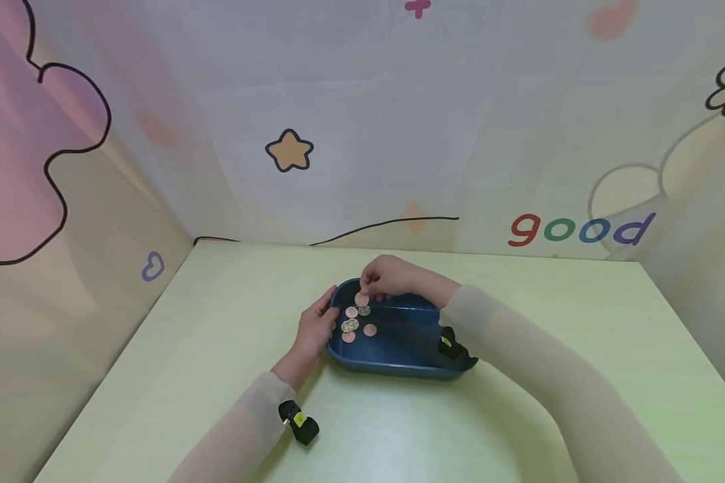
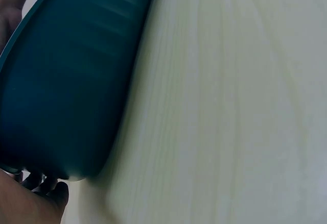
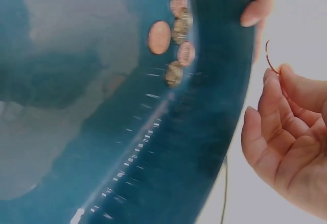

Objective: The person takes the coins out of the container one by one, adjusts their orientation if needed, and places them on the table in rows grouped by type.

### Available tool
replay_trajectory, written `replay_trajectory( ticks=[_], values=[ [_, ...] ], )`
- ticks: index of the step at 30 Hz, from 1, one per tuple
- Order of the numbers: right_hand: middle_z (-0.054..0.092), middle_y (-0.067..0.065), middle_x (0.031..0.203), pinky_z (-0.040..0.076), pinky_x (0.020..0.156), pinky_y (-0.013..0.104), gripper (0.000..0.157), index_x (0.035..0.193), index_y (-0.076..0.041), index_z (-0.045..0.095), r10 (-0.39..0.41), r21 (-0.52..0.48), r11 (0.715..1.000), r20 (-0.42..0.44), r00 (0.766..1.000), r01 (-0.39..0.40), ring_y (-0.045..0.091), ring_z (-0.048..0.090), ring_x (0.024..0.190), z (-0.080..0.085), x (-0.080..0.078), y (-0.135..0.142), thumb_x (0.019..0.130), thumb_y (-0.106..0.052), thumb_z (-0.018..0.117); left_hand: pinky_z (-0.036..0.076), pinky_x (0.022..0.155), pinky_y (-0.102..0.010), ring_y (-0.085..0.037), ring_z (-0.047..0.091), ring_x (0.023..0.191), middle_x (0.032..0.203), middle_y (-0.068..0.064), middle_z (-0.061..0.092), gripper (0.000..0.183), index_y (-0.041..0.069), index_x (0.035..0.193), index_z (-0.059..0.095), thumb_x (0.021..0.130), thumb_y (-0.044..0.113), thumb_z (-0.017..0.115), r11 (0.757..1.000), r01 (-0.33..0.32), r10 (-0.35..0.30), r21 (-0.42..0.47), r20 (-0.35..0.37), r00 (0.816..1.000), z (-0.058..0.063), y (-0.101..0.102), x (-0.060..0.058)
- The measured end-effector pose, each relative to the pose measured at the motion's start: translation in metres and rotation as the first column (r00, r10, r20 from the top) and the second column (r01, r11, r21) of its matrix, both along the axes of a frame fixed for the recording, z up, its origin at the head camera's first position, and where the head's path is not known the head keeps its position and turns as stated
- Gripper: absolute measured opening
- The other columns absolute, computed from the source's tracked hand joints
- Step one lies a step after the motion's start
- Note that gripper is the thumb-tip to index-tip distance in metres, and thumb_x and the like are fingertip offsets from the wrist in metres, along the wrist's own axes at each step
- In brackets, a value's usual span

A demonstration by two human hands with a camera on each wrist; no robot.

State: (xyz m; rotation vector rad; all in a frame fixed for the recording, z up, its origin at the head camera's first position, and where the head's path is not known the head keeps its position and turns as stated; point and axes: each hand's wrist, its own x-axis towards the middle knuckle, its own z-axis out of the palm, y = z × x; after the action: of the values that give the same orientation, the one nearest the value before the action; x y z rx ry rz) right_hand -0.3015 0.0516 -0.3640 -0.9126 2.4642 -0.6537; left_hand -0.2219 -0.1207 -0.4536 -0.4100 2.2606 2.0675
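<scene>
A dark blue tray (image 1: 407, 342) with raised walls sits on the table, tilted up a little on the near side or level; I cannot tell which. My left hand (image 1: 313, 330) grips its left end, thumb over the rim and fingers outside. Above the tray's back left corner, my right hand (image 1: 394, 276) pinches a copper-coloured coin (image 1: 362, 300) between thumb and fingertips; in the right wrist view this coin (image 3: 269, 58) appears edge-on. Several copper and gold coins lie at the tray's left end, among them a copper coin (image 1: 370, 330) apart from a gold coin (image 1: 353, 323).
The pale green-yellow table (image 1: 217, 362) extends around the tray. Behind it hangs a printed cloth backdrop (image 1: 362, 174) with a star and the word "good". A small black device (image 1: 299, 422) is strapped at the left wrist; another device (image 1: 452, 345) is at the right wrist.
</scene>
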Motion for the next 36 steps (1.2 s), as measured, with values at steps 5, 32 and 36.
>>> replay_trajectory(
  ticks=[5,32,36],
  values=[
    [0.07,0.012,0.084,0.055,0.065,0.024,0.015,0.091,-0.003,0.068,-0.071,-0.059,0.996,0.001,0.998,0.071,0.023,0.068,0.073,0.015,0.008,0.011,0.097,-0.014,0.06,0.033,0.053,-0.018,-0.007,0.038,0.059,0.141,-0.014,0.056,0.052,0.019,0.149,0.046,0.098,0.01,0.047,1.0,0.01,-0.01,-0.001,-0.004,1.0,-0.001,0.0,-0.001],
    [0.065,0.009,0.075,0.049,0.063,0.027,0.018,0.097,0.001,0.069,-0.289,-0.229,0.926,0.082,0.954,0.3,0.016,0.057,0.065,-0.003,0.044,0.082,0.097,-0.015,0.06,0.038,0.067,-0.017,-0.015,0.052,0.096,0.156,-0.008,0.043,0.053,0.021,0.149,0.045,0.097,0.011,0.046,1.0,0.006,-0.006,-0.028,0.003,1.0,-0.001,0.001,0.0],
    [0.058,0.003,0.067,0.045,0.059,0.027,0.019,0.097,0.001,0.068,-0.306,-0.231,0.92,0.082,0.948,0.317,0.015,0.051,0.06,-0.003,0.047,0.092,0.097,-0.016,0.059,0.037,0.064,-0.019,-0.018,0.05,0.09,0.156,-0.009,0.042,0.053,0.02,0.149,0.045,0.097,0.011,0.046,1.0,0.008,-0.008,-0.022,-0.002,1.0,-0.002,0.002,0.0]
  ],
)
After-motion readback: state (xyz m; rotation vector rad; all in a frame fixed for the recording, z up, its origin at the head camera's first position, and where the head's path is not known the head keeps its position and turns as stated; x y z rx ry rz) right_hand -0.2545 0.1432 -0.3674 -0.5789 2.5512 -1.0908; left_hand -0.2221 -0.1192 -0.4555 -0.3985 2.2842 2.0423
